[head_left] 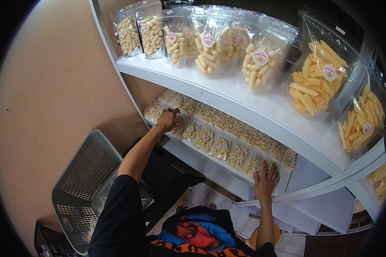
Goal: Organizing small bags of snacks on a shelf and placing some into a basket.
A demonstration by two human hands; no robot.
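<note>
Small clear plastic bags of pale stick snacks [222, 146], each with a round sticker, lie in two rows on a white lower shelf [248, 177]. On the left, my left hand [169, 119] rests over a bag in the front row, its fingers bent; whether it grips that bag cannot be told. My right hand [266, 180] lies with spread fingers over the right end of the front row, its fingertips by a snack bag [254, 164] there, and holds nothing.
Larger stand-up bags of snacks [260, 61] line the white upper shelf [209, 80] above my hands. A grey-green perforated plastic basket [83, 170] stands at the left by the wall, with a black crate [50, 241] below it. A round wooden stool [276, 234] is at the lower right.
</note>
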